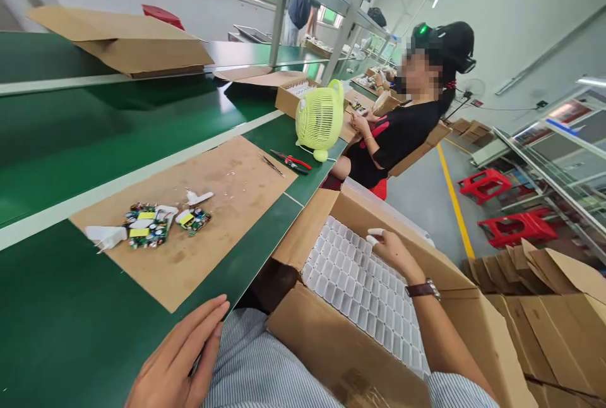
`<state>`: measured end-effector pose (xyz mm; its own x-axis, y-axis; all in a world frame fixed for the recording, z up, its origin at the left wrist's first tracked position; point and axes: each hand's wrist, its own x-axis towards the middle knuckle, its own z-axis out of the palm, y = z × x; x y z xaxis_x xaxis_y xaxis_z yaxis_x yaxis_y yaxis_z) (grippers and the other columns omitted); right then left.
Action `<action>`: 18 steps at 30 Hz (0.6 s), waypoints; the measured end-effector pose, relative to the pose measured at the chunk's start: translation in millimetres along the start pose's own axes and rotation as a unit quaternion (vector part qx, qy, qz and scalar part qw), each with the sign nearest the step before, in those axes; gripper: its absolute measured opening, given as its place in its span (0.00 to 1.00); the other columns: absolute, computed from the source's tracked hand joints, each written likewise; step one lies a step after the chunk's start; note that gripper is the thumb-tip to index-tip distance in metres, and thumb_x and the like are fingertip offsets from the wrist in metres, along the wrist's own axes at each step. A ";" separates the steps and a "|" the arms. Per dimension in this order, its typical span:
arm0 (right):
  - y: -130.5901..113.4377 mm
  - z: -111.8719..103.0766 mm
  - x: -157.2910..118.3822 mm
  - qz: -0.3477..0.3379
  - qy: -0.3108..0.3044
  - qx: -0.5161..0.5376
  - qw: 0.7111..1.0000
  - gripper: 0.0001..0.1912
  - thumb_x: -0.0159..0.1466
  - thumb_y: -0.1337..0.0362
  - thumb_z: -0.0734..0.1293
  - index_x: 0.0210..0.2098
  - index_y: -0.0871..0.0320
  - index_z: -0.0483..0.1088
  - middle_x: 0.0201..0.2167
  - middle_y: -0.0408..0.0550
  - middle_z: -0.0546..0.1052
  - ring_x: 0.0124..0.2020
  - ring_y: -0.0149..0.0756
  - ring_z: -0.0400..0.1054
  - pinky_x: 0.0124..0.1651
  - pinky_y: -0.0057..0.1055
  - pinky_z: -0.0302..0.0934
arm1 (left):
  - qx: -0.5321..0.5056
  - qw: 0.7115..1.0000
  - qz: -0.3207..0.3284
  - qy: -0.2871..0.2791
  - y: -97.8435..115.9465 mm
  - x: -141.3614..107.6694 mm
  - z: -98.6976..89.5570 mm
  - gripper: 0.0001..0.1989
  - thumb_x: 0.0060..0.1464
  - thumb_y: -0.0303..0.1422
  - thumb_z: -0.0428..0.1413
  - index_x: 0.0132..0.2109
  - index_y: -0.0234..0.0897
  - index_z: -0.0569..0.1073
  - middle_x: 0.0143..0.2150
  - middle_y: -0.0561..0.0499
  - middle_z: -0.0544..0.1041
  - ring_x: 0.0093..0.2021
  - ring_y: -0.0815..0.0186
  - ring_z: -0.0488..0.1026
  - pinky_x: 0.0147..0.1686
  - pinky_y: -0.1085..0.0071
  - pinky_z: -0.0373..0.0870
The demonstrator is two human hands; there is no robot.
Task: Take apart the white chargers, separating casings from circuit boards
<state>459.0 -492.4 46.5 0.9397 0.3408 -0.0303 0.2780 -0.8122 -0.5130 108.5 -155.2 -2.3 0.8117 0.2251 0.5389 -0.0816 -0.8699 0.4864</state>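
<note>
My right hand (392, 251) reaches over the far side of an open cardboard box beside the table. White covers sit on two of its fingertips, which are slightly apart, with nothing visible between them. Rows of translucent white plastic cases (362, 282) fill the box just under the hand. My left hand (182, 354) rests at the table's front edge, fingers stretched out, holding nothing that I can see. On a brown cardboard sheet (189, 269) lie circuit boards (149, 225), a smaller board (194, 221), a white plug piece (108, 236) and a white plastic part (199, 198).
Tweezers (272, 165) and red-handled pliers (291, 161) lie near a green fan (320, 119). A co-worker (402, 136) sits beyond it. Folded cardboard (127, 45) lies across the table; flattened boxes (544, 307) and red stools (518, 228) stand at the right.
</note>
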 end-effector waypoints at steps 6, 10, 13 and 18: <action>4.4 80.1 45.3 0.047 -0.064 0.011 0.997 0.09 0.69 0.60 0.71 0.40 0.61 0.77 0.41 0.47 0.81 0.42 0.39 0.77 0.48 0.40 0.72 | 0.007 0.997 -0.025 -0.072 -20.2 -22.6 14.9 0.20 0.69 0.37 0.51 0.66 0.48 0.70 0.65 0.51 0.75 0.57 0.60 0.80 0.49 0.72 0.83; -6.5 122.3 83.3 0.105 -0.049 -0.023 0.993 0.14 0.71 0.56 0.70 0.48 0.61 0.74 0.48 0.49 0.78 0.45 0.41 0.75 0.48 0.42 0.73 | -0.002 0.998 -0.038 -0.059 -17.4 -21.1 15.7 0.21 0.69 0.38 0.51 0.67 0.50 0.69 0.63 0.53 0.77 0.54 0.62 0.81 0.45 0.76 0.84; -12.2 143.6 93.6 0.138 -0.032 -0.035 0.989 0.15 0.71 0.57 0.70 0.50 0.61 0.74 0.49 0.50 0.77 0.45 0.41 0.75 0.48 0.41 0.73 | 0.001 0.997 -0.047 -0.054 -17.7 -21.2 17.9 0.23 0.69 0.38 0.52 0.68 0.51 0.67 0.62 0.54 0.77 0.54 0.62 0.81 0.44 0.76 0.84; -18.9 164.3 88.8 0.161 0.023 -0.033 0.986 0.13 0.71 0.57 0.69 0.50 0.60 0.73 0.48 0.50 0.78 0.45 0.39 0.75 0.48 0.42 0.73 | 0.021 0.996 -0.041 -0.078 -26.4 -31.0 23.7 0.23 0.68 0.38 0.53 0.68 0.52 0.68 0.64 0.54 0.76 0.55 0.60 0.81 0.47 0.72 0.84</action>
<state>504.4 -369.0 -87.5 0.9890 0.0386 -0.1427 -0.0262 -0.9040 -0.4268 99.2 -149.7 -48.1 0.8951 0.2274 0.3835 0.0094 -0.8696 0.4937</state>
